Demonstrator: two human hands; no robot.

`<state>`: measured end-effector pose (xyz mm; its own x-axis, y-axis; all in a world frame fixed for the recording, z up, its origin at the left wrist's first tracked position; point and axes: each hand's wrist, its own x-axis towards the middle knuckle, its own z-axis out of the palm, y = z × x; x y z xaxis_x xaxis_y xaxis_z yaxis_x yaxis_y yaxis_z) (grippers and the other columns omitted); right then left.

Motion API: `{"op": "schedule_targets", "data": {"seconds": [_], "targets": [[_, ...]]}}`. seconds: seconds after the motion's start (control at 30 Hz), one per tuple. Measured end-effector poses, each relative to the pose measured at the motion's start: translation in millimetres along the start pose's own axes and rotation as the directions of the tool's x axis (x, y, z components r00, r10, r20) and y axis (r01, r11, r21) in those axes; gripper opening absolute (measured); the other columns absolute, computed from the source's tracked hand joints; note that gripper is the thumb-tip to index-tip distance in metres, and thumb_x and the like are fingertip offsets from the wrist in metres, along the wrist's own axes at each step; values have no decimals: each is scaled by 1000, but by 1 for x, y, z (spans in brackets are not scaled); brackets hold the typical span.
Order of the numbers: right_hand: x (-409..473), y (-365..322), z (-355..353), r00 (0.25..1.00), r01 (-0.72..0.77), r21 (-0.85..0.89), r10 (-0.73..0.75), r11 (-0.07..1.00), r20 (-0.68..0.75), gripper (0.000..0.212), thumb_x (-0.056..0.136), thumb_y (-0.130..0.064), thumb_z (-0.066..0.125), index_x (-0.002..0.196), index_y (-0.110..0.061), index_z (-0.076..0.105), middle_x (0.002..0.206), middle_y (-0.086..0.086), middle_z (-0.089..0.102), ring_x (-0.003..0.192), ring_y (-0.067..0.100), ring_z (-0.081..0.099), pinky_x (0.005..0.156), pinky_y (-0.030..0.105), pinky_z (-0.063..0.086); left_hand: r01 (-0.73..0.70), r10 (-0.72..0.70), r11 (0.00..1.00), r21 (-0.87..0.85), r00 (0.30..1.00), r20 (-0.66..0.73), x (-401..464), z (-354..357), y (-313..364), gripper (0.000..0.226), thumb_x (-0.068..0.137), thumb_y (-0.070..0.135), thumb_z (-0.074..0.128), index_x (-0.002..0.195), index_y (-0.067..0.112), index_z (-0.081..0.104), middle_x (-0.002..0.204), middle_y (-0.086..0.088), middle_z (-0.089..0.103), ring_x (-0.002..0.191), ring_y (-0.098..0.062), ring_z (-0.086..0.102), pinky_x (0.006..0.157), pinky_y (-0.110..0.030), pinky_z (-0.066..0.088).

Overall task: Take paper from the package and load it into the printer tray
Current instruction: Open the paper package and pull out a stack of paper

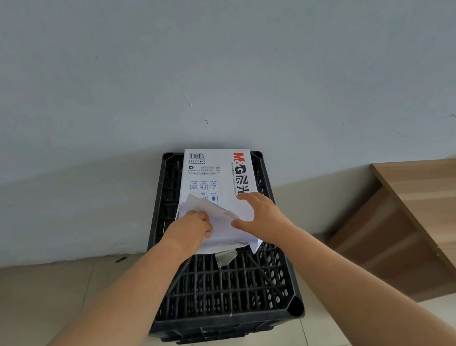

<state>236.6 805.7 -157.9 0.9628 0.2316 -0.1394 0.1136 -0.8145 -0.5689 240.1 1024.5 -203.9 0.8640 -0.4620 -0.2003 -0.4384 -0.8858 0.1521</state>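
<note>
A white paper package (pixel 216 173) with red and black lettering lies on top of an upturned black plastic crate (pixel 224 286). Its near end is torn open, and white sheets (pixel 226 236) show inside. My left hand (pixel 191 229) is at the torn end, its fingers curled on a raised flap of wrapper (pixel 204 204). On the package's right side rests my right hand (pixel 259 216), fingers spread over the wrapper and thumb near the opening. No printer or tray is in view.
The crate stands on a tiled floor (pixel 41 294) against a grey wall (pixel 214 65). A wooden desk (pixel 434 201) is at the right. A torn scrap of wrapper (pixel 226 258) hangs over the crate's grid just below the package.
</note>
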Motion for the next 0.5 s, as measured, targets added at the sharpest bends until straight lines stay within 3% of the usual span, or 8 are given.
{"op": "schedule_targets", "data": {"seconds": [0.23, 0.5], "targets": [[0, 0, 1, 1000, 13, 12, -13, 1000, 1, 66, 83, -46, 64, 142, -30, 38, 149, -7, 37, 139, 16, 30, 114, 45, 28, -55, 54, 979, 197, 998, 10, -4, 1, 8, 26, 93, 4, 44, 112, 5, 61, 124, -11, 53, 111, -28, 48, 81, -42, 53], [0, 1, 4, 1000, 27, 23, -27, 999, 4, 67, 81, -45, 66, 141, -30, 39, 148, -7, 38, 138, 16, 32, 113, 44, 30, -60, 62, 995, 74, 998, -25, -2, 3, 0, 34, 99, 30, 41, 114, 11, 66, 126, -4, 56, 116, -22, 48, 94, -40, 47]]}}
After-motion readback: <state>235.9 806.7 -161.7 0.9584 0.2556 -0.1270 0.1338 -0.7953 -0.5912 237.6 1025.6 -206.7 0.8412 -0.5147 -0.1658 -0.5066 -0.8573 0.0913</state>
